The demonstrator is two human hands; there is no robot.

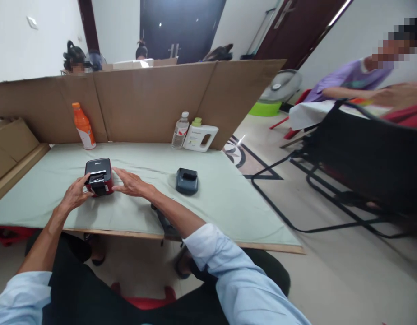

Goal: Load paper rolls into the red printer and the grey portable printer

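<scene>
A small red and black device sits on the pale green table cover. My left hand grips its left front corner, thumb and fingers curled onto the black front part. My right hand lies flat with fingers spread, touching the device's right side. A dark grey device rests on the table to the right, apart from both hands.
An orange bottle stands at the back left; a clear water bottle and a white jug stand at the back right. Cardboard walls fence the table. A black folding chair and other people are nearby.
</scene>
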